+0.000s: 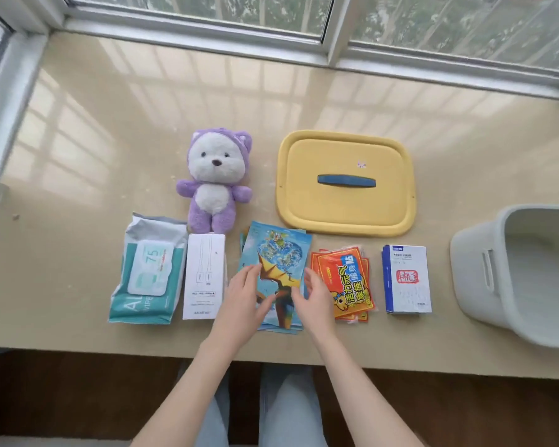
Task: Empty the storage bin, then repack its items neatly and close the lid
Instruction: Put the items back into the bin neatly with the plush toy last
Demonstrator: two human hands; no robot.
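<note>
The grey storage bin [484, 279] stands at the right edge, empty inside. Its yellow lid [346, 214] with a blue handle lies flat behind the items. In a row sit a wipes pack [149, 272], a white cable box [204, 275], a stack of blue picture packets [279, 253], orange heat-pad packets [342, 279] and a blue-white box [406, 279]. A purple plush bear [215, 182] lies behind them. My left hand [246, 295] and my right hand [313, 295] rest on the blue packets from either side, fingers spread.
All of this lies on a beige sill [110, 140] under a window [271, 14]. The sill's front edge runs just below the items, with my knees [271, 408] underneath.
</note>
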